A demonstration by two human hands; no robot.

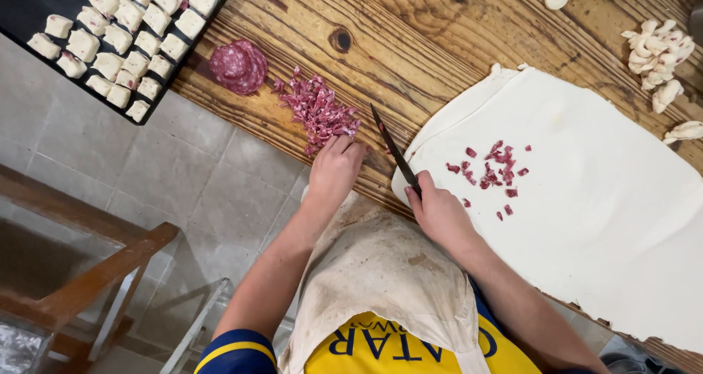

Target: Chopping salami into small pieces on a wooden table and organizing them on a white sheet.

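Note:
My left hand (335, 170) rests fingers-down on the near end of a pile of chopped red cured meat (317, 110) on the wooden table (410, 44). My right hand (438, 211) grips the handle of a dark knife (393, 149), whose blade points away toward the pile, its tip just right of the meat. A stack of round salami slices (239, 66) lies left of the pile. A large sheet of pale dough (586, 198) spreads to the right, with a small scatter of chopped meat bits (492, 167) on it.
A black tray (29, 0) at the upper left holds rows of small filled dough squares (124, 30). Dough scraps (655, 55) lie at the upper right. The table's near edge runs diagonally; below it are floor tiles and a wooden chair frame (102, 271). A cloth apron hangs at my front.

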